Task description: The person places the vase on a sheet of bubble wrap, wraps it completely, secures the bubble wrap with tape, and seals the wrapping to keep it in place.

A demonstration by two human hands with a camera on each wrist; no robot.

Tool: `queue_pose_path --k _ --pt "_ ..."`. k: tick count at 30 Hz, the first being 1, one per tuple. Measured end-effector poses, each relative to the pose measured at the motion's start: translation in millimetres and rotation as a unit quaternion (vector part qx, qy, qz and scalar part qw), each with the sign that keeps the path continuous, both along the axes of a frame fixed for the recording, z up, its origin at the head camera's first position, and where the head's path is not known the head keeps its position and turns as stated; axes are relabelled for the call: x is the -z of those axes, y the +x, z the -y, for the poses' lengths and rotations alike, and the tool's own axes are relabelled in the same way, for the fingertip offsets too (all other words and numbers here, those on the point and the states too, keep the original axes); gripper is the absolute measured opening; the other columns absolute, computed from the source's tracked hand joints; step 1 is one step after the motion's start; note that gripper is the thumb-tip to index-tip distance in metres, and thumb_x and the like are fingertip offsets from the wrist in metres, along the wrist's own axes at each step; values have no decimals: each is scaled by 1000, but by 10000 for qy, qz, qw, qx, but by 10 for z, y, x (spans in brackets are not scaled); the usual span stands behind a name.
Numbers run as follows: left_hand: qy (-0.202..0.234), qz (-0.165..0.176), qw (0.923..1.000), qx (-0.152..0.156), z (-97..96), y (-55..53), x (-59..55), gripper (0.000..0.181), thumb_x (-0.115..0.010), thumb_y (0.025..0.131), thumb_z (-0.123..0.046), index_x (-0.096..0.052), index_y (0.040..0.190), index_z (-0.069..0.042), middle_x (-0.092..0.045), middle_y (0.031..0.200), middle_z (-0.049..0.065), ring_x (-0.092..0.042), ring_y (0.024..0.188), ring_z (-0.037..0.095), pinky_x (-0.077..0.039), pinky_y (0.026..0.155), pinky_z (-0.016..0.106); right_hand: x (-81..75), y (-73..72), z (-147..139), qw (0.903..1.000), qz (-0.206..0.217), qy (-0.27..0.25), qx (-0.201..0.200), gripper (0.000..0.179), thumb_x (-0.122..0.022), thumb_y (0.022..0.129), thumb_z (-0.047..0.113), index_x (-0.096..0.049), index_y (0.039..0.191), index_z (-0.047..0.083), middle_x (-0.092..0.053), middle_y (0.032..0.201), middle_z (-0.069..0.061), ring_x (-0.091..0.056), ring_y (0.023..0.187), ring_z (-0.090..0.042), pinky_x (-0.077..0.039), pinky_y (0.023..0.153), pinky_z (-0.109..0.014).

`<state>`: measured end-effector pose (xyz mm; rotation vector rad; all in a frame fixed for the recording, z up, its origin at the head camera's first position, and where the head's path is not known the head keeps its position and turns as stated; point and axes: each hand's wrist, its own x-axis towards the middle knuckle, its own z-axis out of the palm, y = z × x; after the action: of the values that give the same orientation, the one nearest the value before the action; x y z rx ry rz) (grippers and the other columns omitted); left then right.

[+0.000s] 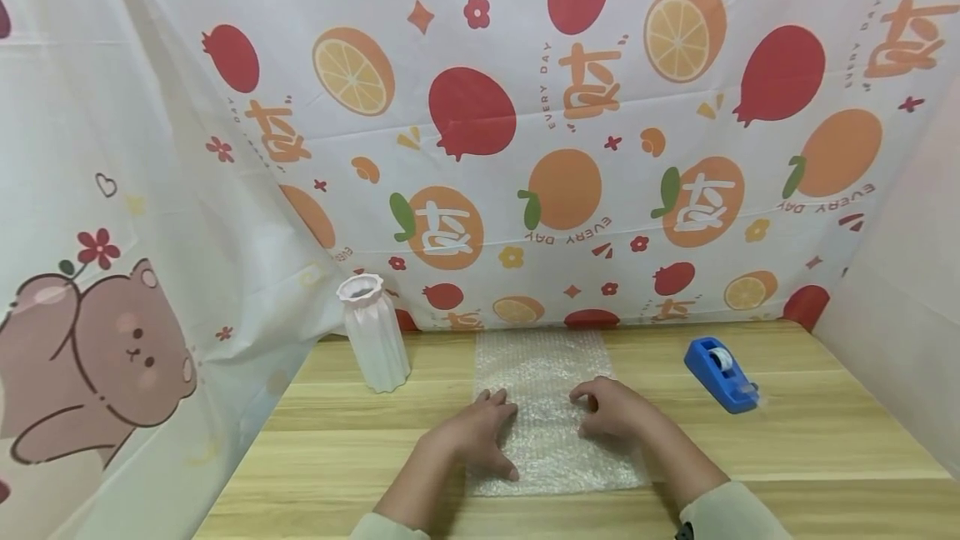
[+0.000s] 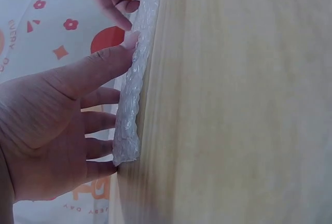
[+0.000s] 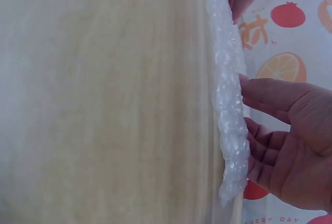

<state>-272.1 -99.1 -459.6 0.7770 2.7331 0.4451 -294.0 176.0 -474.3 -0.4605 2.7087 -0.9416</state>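
Right hand [image 1: 617,409] apparently on bubble wrap [image 1: 543,448]

White ribbed vase [image 1: 377,344] standing at back left of wood-grain counter [image 1: 322,457]. Blue tape dispenser [image 1: 708,367] at right, roll [image 1: 721,358] loaded. Fruit-print cloth [image 1: 510,232] hangs behind; cartoon bear [image 1: 131,340] printed at left.

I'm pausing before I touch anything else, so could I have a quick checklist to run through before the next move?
1. Bubble wrap spread out on the table: ok.
2. Left hand at the wrap's left side: ok, fingers spread.
3. Right hand pressing the wrap: cannot tell; its fingers are bent at the right side.
4. White vase upright, off the wrap: ok, to its left.
5. Blue tape dispenser off the wrap: ok, to its right.
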Motion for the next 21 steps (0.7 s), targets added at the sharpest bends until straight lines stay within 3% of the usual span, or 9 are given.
queue_pose_path --k 6,10,21 --pt "76 77 9999 -75 33 -3 -3 97 -89 64 -45 -47 145 -10 -30 159 17 -22 147 42 -28 114 57 -59 64 -37 9997 182 85 166 56 -85 70 9 -67 123 15 -62 108 -7 -58 103 -26 -47 93 -53" --pt "86 145 9997 -152 85 9 -11 98 -89 63 -45 -48 144 -10 -31 159 16 -21 148 42 -25 114 59 -68 108 -48 9995 234 61 203 56 -85 69 10 -67 122 14 -63 107 -8 -59 102 -26 -48 92 -53" --pt "392 47 9991 -175 146 24 42 93 -88 65 -42 -50 143 -10 -30 159 17 -18 148 43 -20 115 62 -54 201 -154 9975 187 -687 39 42 -77 83 17 -66 121 5 -65 107 -9 -60 101 -26 -51 86 -49"
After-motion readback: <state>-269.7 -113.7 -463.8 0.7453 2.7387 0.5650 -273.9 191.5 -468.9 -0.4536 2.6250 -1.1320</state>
